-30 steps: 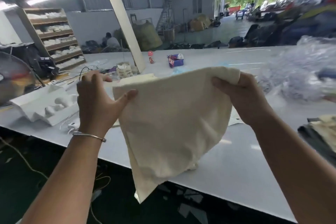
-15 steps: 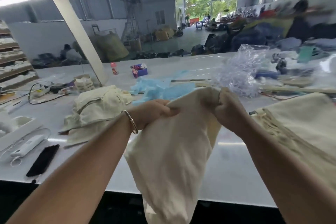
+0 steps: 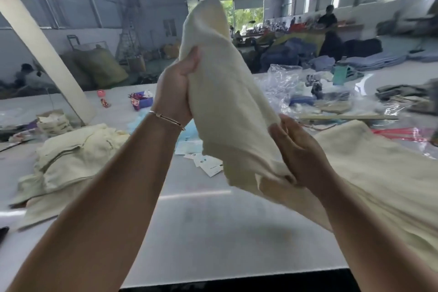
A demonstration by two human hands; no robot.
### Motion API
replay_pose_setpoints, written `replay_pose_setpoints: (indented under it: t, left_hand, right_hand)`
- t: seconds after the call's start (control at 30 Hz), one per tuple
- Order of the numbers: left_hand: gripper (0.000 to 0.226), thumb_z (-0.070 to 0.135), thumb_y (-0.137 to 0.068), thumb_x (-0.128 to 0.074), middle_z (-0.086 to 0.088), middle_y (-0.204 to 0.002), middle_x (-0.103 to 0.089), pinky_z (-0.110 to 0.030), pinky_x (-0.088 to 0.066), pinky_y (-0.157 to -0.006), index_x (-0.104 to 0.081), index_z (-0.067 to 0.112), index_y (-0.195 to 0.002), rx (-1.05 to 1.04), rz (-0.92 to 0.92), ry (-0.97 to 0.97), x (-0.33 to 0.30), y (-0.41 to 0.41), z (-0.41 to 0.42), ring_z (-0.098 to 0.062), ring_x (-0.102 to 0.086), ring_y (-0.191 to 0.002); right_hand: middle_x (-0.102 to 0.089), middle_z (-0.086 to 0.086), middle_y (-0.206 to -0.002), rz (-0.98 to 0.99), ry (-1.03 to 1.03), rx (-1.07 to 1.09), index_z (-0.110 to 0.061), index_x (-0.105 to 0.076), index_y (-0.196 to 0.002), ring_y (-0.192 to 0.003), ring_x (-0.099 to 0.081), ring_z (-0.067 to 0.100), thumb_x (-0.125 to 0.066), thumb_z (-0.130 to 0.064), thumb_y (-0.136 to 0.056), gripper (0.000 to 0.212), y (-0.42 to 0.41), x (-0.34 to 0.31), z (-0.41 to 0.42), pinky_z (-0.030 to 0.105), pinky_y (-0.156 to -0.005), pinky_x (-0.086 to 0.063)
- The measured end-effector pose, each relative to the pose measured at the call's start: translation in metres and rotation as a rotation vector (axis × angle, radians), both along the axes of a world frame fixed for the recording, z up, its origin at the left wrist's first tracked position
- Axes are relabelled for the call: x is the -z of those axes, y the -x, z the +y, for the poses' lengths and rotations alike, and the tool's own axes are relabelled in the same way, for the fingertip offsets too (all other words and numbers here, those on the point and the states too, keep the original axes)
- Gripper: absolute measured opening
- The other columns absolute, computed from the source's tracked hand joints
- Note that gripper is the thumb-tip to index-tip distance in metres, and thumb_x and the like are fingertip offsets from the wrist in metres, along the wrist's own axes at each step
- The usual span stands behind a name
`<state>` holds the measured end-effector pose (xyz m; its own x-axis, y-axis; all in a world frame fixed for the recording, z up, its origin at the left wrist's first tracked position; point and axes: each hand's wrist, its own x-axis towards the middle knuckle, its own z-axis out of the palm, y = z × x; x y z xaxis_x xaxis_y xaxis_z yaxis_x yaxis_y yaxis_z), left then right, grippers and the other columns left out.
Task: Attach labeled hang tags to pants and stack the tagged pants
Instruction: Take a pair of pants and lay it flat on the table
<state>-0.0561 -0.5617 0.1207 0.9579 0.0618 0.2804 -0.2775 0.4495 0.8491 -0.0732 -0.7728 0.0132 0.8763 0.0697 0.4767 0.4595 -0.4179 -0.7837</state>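
Now the cream pants (image 3: 227, 102) had swung from a spread hold to a raised bundle, left hand (image 3: 175, 92) gripping high, right hand (image 3: 298, 156) pinching the lower edge; below lay hang tags (image 3: 208, 165), so tagging probably came next.

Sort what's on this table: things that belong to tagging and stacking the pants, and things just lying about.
For the job:
- cream pants, gripped by left hand and right hand
- cream pants pile
- hang tags
- cream garments on the right

Lying about:
- clear plastic bags
- purple box
- blue tissue
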Motion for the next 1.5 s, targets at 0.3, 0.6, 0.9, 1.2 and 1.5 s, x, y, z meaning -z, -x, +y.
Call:
replay_pose_setpoints:
  t: [0.3,0.6,0.9,1.2,1.5]
  left_hand:
    - [0.025,0.020,-0.096,-0.054,-0.012,-0.115,-0.070,-0.034,-0.058,-0.079,-0.072,0.010,-0.111,-0.256,0.256,0.055,0.173,0.011,0.166,-0.024,-0.068,-0.104]
    - [0.010,0.011,-0.089,-0.066,-0.013,-0.104,-0.072,-0.037,-0.049,-0.084,-0.070,0.008,-0.098,-0.550,0.871,-0.667,0.356,0.014,0.289,-0.026,-0.065,-0.097]
    - [0.040,0.011,-0.057,-0.080,-0.004,-0.114,-0.062,-0.044,-0.042,-0.080,-0.067,0.019,-0.094,-0.726,0.493,-1.572,0.366,-0.017,0.269,-0.034,-0.053,-0.104]
    - [0.027,0.050,-0.074,-0.060,0.002,-0.095,-0.060,-0.038,-0.046,-0.079,-0.068,0.025,-0.084,-0.392,0.414,-1.486,0.393,-0.049,0.204,-0.027,-0.058,-0.095]
    - [0.018,0.045,-0.071,-0.073,0.010,-0.093,-0.055,-0.037,-0.043,-0.086,-0.057,0.038,-0.074,-0.411,0.581,-1.407,0.386,-0.054,0.194,-0.021,-0.056,-0.102]
  right_hand:
    - [-0.043,-0.008,-0.148,-0.039,0.772,0.002,-0.029,-0.045,-0.141,-0.136,-0.036,0.013,-0.021,-0.056,-0.098,0.056,-0.056,0.103,0.113,0.030,-0.112,-0.021]
    - [-0.057,-0.001,-0.136,0.304,1.146,-0.170,-0.027,-0.067,-0.122,-0.118,-0.061,0.019,-0.039,-0.053,-0.082,0.056,-0.052,0.276,0.183,0.039,-0.104,-0.020]
    - [-0.056,0.000,-0.138,0.230,1.096,-0.070,-0.025,-0.064,-0.125,-0.127,-0.051,0.019,-0.035,-0.050,-0.088,0.054,-0.062,0.284,0.213,0.036,-0.109,-0.008]
    - [-0.039,0.010,-0.148,0.561,0.730,0.605,-0.017,-0.046,-0.139,-0.135,-0.034,0.030,-0.061,-0.041,-0.087,0.059,-0.131,0.255,0.107,0.042,-0.108,-0.026]
    - [-0.069,0.013,-0.108,0.902,0.115,0.446,-0.007,-0.063,-0.111,-0.091,-0.064,0.029,-0.081,-0.022,-0.073,0.044,-0.184,0.244,0.043,0.034,-0.074,-0.049]
